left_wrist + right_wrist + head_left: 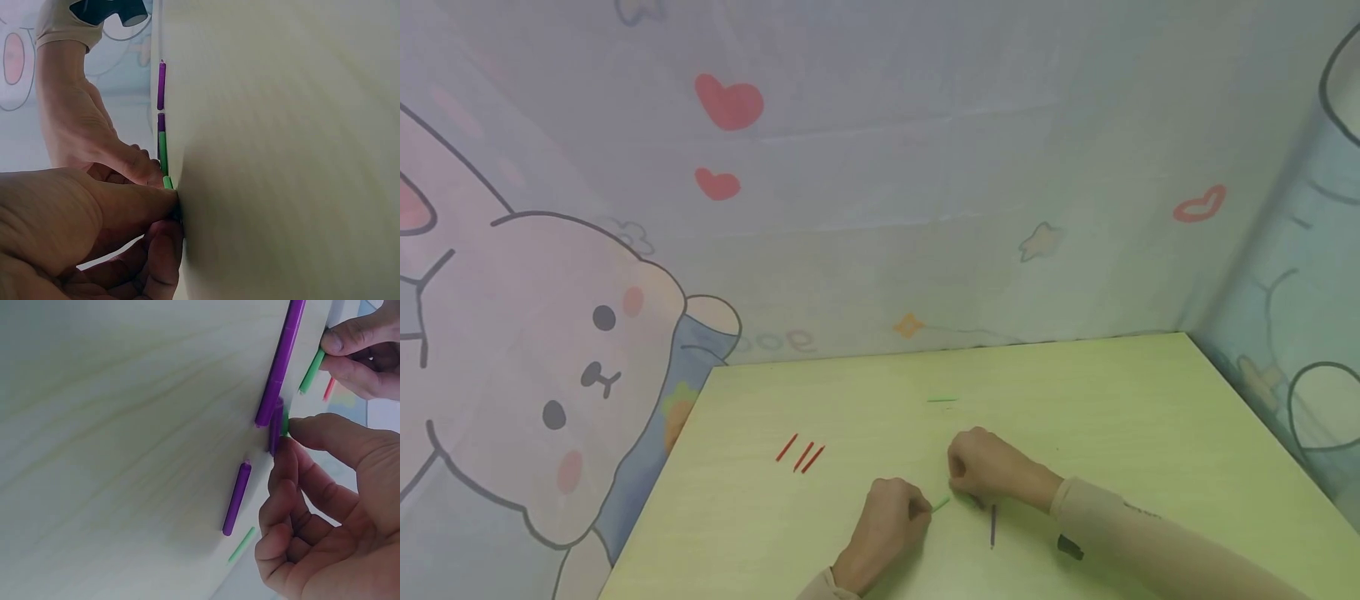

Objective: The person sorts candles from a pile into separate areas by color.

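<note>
The left hand (886,521) pinches one end of a green stick (940,504) between thumb and fingertips; its free end points toward the right hand (995,465). The right hand seems to pinch a second green stick (285,422) close against the tabletop (1112,417), with a purple stick (276,428) right beside it; whether that one is gripped too cannot be told. The two hands are near each other but apart.

The step in hand looks like lining up small sticks in the gap between the hands. The next move probably calls for a light, steady pinch and a small turn of the left fingers, without nudging the pieces at the right fingertips.

A longer purple stick (993,527) lies just on the near side of the right hand, and a short purple stick (237,500) lies close to its fingers. Three red sticks (803,457) rest beyond the left hand and to its left; a third green stick (942,400) lies beyond both hands.

The tabletop's far edge meets a patterned cloth well past the hands. Room for moving looks widest to the right of the right hand; the space between the hands is tight.
</note>
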The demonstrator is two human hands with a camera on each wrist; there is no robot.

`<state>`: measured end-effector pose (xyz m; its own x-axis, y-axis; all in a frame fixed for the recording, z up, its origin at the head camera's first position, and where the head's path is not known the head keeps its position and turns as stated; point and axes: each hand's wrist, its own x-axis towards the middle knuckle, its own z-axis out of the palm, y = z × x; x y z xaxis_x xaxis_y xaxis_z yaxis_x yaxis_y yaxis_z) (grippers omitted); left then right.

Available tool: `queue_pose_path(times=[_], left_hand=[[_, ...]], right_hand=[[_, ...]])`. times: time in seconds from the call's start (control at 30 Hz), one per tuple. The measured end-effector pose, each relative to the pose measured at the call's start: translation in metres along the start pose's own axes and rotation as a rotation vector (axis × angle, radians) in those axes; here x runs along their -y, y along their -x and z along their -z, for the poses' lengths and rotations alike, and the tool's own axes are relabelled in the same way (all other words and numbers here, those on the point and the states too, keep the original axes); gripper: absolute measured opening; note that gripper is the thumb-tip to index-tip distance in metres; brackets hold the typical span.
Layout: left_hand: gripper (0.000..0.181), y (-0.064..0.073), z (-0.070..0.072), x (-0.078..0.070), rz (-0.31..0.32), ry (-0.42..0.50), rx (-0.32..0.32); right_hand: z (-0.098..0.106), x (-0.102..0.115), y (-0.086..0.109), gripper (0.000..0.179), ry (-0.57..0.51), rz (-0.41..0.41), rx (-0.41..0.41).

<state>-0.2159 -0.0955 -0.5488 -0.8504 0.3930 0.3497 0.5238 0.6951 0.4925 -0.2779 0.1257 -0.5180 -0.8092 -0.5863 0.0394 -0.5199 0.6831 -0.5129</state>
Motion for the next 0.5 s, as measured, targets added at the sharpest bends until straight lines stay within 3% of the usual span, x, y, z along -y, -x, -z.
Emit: queue_pose_path(times=[0.17, 0.5], left_hand=[[0.025, 0.001, -0.012, 0.015, -0.054, -0.01, -0.025], [0.024, -0.002, 0.01, -0.014, 0.085, 0.009, 0.065]], right_hand=[[-0.003, 0.0, -0.002, 0.039, 0.008, -0.01, -0.004], [-0.005, 0.002, -0.001, 0.054, 0.004, 0.025, -0.022]])
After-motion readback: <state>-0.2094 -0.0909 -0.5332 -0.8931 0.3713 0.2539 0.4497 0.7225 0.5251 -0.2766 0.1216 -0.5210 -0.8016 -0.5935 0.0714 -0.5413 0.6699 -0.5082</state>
